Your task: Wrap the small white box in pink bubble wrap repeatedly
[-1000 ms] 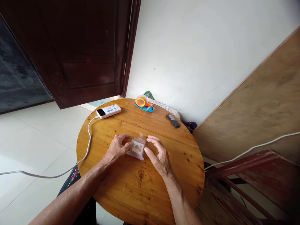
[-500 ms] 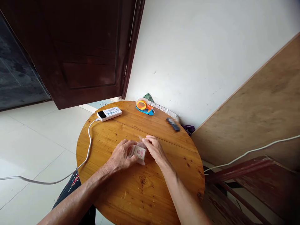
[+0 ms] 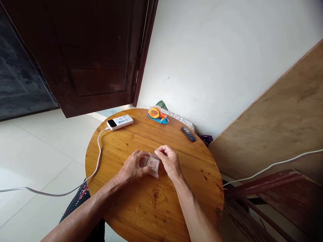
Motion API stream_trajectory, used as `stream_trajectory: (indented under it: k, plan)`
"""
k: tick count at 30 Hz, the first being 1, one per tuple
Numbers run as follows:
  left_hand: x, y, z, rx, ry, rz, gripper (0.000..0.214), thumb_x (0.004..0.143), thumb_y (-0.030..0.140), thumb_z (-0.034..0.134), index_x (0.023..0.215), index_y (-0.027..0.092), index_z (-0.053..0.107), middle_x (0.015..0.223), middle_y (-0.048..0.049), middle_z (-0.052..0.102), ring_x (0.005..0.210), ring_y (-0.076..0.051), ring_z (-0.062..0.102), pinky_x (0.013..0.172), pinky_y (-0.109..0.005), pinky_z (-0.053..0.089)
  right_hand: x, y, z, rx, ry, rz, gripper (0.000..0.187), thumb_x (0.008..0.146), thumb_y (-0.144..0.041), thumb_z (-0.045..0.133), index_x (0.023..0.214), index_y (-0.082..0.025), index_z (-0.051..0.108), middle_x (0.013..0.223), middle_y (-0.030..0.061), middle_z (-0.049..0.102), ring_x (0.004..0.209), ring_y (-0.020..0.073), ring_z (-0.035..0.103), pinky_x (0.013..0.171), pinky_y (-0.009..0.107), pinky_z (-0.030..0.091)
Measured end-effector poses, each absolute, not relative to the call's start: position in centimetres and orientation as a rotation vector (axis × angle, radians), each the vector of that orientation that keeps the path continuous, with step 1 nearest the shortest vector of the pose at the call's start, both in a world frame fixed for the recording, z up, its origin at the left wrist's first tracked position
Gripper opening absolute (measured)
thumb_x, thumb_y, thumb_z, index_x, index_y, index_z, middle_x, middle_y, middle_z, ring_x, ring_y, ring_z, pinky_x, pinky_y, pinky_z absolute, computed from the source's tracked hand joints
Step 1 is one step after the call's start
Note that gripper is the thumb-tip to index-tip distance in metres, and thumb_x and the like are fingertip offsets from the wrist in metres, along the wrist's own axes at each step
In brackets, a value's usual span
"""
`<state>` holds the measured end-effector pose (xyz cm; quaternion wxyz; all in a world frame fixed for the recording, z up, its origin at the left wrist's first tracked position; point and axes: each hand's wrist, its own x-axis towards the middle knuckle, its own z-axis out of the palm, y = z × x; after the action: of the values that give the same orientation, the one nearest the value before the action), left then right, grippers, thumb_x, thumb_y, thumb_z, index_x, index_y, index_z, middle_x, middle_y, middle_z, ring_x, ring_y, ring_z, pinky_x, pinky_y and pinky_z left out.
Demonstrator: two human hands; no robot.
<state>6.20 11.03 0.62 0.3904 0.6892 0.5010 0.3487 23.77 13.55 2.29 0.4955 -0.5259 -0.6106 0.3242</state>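
Note:
A small clear plastic packet (image 3: 153,164) with a red-printed label lies at the middle of a round wooden table (image 3: 141,215). My left hand (image 3: 132,167) grips the packet's left side with curled fingers. My right hand (image 3: 169,161) pinches its upper right edge between thumb and fingers. Both hands rest on the tabletop, close together over the packet.
A white power bank (image 3: 119,122) lies at the table's far left, its white cable (image 3: 97,161) running off to the floor. An orange and blue tape dispenser (image 3: 157,114) and a small dark object (image 3: 188,133) sit at the far edge. Dark door, white wall, leaning wooden board (image 3: 277,114) behind.
My right hand went from open beside the packet to pinching its top edge. My left hand closed further on it. The view shifted slightly.

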Motion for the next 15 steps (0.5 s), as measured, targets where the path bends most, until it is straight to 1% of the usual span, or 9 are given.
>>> stream_trajectory:
  k: [5,7,9,11,13,15]
  plan:
    - [6.1,11.2,0.0,1.757,1.269,0.921,0.046,0.072,0.031,0.071,0.117,0.022,0.067,0.095,-0.0029,0.057,0.083,-0.018,0.06,0.079,-0.032,0.05,23.9,11.8,3.6,-1.229,-1.775,0.563,0.012,0.083,-0.028,0.061,0.072,-0.023,0.064,0.07,-0.0006,0.069,0.068,0.0169,0.063,0.068,0.029,0.05]
    - [6.1,11.3,-0.3,1.764,1.254,0.934,0.046,0.073,0.033,0.072,0.117,0.021,0.067,0.095,-0.0032,0.057,0.082,-0.018,0.06,0.078,-0.031,0.05,24.1,11.2,3.9,-1.201,-1.929,0.413,0.014,0.086,-0.024,0.059,0.073,-0.024,0.065,0.073,-0.0006,0.071,0.071,0.0175,0.064,0.073,0.031,0.049]
    - [6.0,11.3,-0.5,1.773,1.243,0.949,0.046,0.074,0.036,0.071,0.118,0.019,0.067,0.094,-0.0037,0.057,0.081,-0.018,0.059,0.078,-0.032,0.05,24.4,10.4,4.1,-1.155,-2.076,0.231,0.017,0.088,-0.02,0.057,0.075,-0.024,0.067,0.081,0.0005,0.074,0.078,0.0184,0.065,0.078,0.034,0.047]
    - [6.0,11.3,-0.5,1.772,1.239,0.964,0.046,0.076,0.038,0.071,0.118,0.019,0.067,0.093,-0.0039,0.057,0.081,-0.018,0.059,0.078,-0.032,0.05,24.7,9.7,4.1,-1.106,-2.191,0.089,0.017,0.09,-0.018,0.056,0.084,-0.025,0.071,0.092,0.0023,0.076,0.087,0.0197,0.066,0.083,0.037,0.044]
    - [6.0,11.2,-0.4,1.754,1.235,0.975,0.046,0.077,0.04,0.071,0.118,0.019,0.067,0.093,-0.0041,0.058,0.08,-0.017,0.059,0.076,-0.031,0.05,24.9,8.8,4.0,-1.071,-2.27,0.003,0.017,0.09,-0.018,0.057,0.097,-0.024,0.072,0.104,0.0046,0.075,0.098,0.0225,0.065,0.089,0.041,0.043]
    - [6.1,11.1,-0.3,1.726,1.231,0.988,0.043,0.079,0.041,0.069,0.116,0.018,0.067,0.093,-0.0044,0.059,0.079,-0.017,0.059,0.074,-0.029,0.049,25.1,8.1,3.7,-1.065,-2.307,-0.062,0.024,0.088,-0.017,0.057,0.108,-0.024,0.07,0.114,0.0063,0.073,0.109,0.0259,0.063,0.095,0.046,0.04]
